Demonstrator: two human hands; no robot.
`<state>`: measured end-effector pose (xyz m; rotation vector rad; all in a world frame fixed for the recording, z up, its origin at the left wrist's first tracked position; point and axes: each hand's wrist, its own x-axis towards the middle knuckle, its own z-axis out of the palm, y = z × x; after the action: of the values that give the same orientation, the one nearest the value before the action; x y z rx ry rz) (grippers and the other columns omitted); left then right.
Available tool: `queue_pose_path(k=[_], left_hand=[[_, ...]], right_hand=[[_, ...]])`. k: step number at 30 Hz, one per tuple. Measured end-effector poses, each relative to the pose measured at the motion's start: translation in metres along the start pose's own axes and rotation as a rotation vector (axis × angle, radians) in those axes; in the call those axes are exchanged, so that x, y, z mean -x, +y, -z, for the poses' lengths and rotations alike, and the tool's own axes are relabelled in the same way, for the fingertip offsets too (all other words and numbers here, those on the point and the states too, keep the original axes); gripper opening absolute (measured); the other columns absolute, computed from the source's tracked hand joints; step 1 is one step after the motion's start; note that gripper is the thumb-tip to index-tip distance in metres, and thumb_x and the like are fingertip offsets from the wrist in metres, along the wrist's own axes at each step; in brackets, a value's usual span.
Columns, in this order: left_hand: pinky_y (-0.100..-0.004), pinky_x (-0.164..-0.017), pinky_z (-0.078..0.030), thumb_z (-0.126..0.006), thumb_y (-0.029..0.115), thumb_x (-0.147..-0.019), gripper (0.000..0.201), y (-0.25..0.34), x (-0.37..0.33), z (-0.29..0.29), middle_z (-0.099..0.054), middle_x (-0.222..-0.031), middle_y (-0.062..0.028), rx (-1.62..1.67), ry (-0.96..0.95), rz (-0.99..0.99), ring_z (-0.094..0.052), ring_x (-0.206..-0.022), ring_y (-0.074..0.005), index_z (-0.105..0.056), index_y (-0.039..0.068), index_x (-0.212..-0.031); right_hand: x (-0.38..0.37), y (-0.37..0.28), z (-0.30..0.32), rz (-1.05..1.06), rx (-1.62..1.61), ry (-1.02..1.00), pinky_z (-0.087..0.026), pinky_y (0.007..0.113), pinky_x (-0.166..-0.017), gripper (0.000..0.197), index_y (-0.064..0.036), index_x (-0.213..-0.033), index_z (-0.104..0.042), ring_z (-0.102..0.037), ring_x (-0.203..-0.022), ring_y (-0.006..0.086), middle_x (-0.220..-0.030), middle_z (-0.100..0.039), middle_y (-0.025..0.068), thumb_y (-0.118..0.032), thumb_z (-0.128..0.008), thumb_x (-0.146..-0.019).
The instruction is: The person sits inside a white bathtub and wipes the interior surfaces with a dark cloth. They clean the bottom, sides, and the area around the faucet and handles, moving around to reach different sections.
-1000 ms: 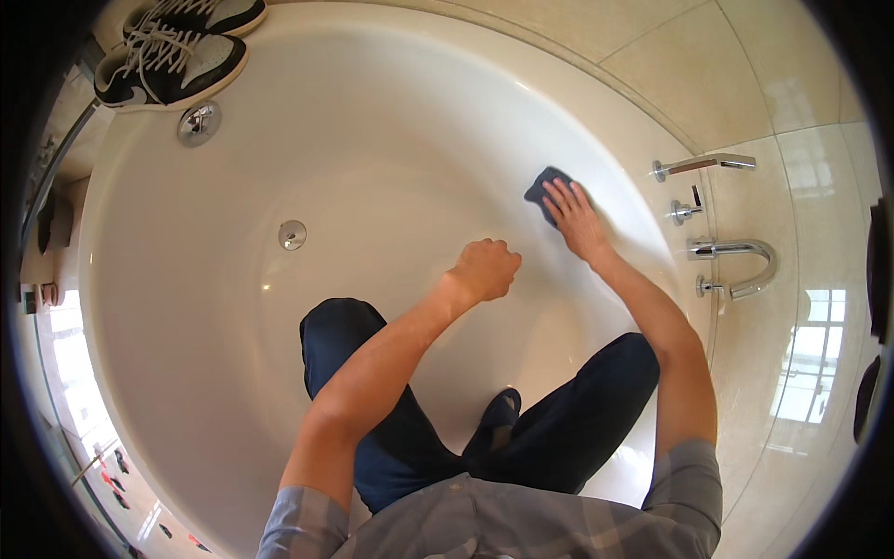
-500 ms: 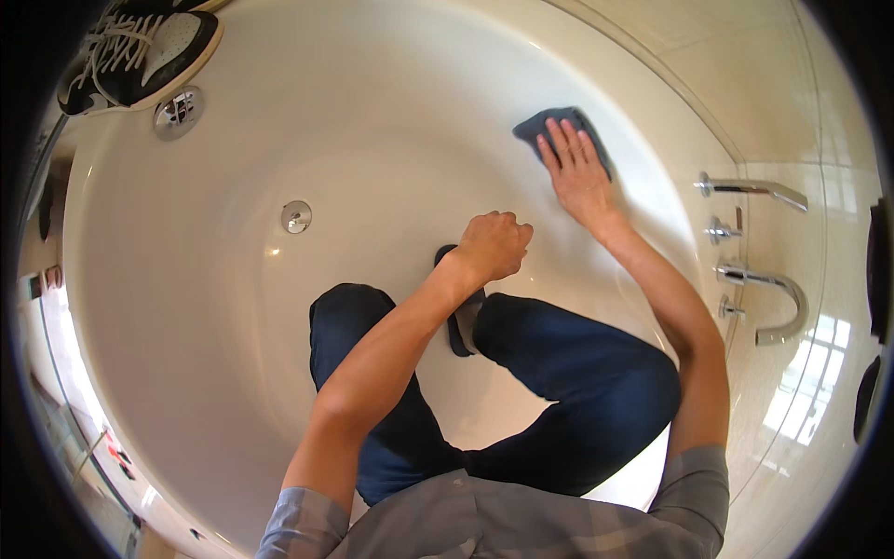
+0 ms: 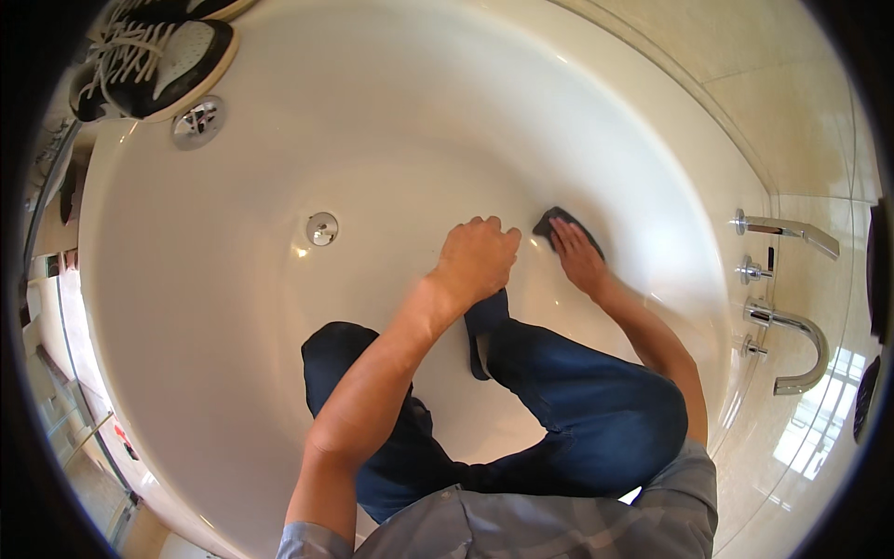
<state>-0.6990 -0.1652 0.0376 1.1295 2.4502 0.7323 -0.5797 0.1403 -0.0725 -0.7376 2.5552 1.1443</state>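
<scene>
My right hand (image 3: 581, 255) presses a dark grey cloth (image 3: 557, 224) against the inner surface of the white bathtub (image 3: 186, 307), low on its right side. The fingers lie along the cloth and cover part of it. My left hand (image 3: 477, 256) is curled into a loose fist above the tub floor, just left of the cloth. The inside of that fist is hidden from view, and nothing sticks out of it. Below it, a dark slipper or sock-clad foot (image 3: 486, 321) rests on the tub floor.
A chrome drain cap (image 3: 322, 228) sits in the tub floor and a round overflow cover (image 3: 198, 122) on the far left wall. Black and white sneakers (image 3: 168, 65) stand on the far left rim. A curved chrome spout (image 3: 808, 349) and a hand shower (image 3: 796, 230) line the right side.
My right hand has slid the cloth down the tub's right wall, nearer to me. My left fist has shifted slightly left in the picture. The whole view has tilted a little.
</scene>
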Motion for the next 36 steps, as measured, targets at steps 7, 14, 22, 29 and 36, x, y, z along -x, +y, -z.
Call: queue_pose_path(k=[7, 14, 22, 29, 36], left_hand=[[-0.0447, -0.076, -0.058, -0.072, 0.021, -0.089, 0.02, -0.006, 0.02, 0.021, -0.068, -0.094, -0.0144, 0.023, 0.047, 0.045, -0.069, -0.09, -0.034, -0.067, 0.006, -0.101], [-0.0451, -0.078, -0.057, -0.071, 0.021, -0.09, 0.023, -0.014, 0.034, 0.031, -0.068, -0.096, -0.0141, 0.004, 0.039, 0.102, -0.068, -0.091, -0.0348, -0.068, 0.005, -0.107], [-0.0457, -0.075, -0.057, -0.072, 0.018, -0.089, 0.023, -0.003, 0.033, 0.039, -0.07, -0.094, -0.0154, 0.074, 0.175, 0.036, -0.069, -0.088, -0.0364, -0.069, 0.004, -0.107], [-0.0459, -0.074, -0.057, -0.073, 0.018, -0.088, 0.023, -0.013, 0.035, 0.04, -0.071, -0.094, -0.0151, 0.06, 0.247, 0.11, -0.07, -0.086, -0.0359, -0.071, 0.004, -0.107], [-0.0456, -0.076, -0.057, -0.073, 0.02, -0.089, 0.024, -0.036, 0.056, 0.051, -0.071, -0.095, -0.0151, 0.0, 0.173, 0.23, -0.07, -0.09, -0.0355, -0.07, 0.005, -0.107]], right_hand=[[-0.112, 0.073, 0.12, -0.372, -0.26, 0.553, -0.026, 0.044, -0.122, 0.054, -0.0058, -0.147, -0.052, -0.037, -0.147, 0.0266, -0.16, -0.041, 0.0096, -0.014, -0.054, -0.093], [-0.142, 0.035, 0.081, 0.034, 0.124, 0.365, -0.017, 0.043, -0.127, 0.052, -0.0048, -0.146, -0.052, -0.03, -0.152, 0.0263, -0.165, -0.033, 0.0098, -0.018, -0.049, -0.096], [-0.067, 0.072, 0.102, -0.347, -0.165, 0.419, -0.02, 0.046, -0.125, 0.054, -0.0084, -0.149, -0.051, -0.031, -0.152, 0.0291, -0.164, -0.035, 0.0123, -0.016, -0.054, -0.095], [-0.162, 0.122, 0.208, -0.407, -0.234, 0.716, -0.023, 0.053, -0.122, 0.06, -0.0084, -0.151, -0.048, -0.032, -0.151, 0.0371, -0.164, -0.033, 0.0182, -0.009, -0.053, -0.091], [-0.204, 0.085, 0.188, -0.111, -0.117, 0.616, -0.023, 0.043, -0.124, 0.056, -0.0062, -0.148, -0.051, -0.033, -0.151, 0.0263, -0.164, -0.036, 0.0137, -0.012, -0.054, -0.092]])
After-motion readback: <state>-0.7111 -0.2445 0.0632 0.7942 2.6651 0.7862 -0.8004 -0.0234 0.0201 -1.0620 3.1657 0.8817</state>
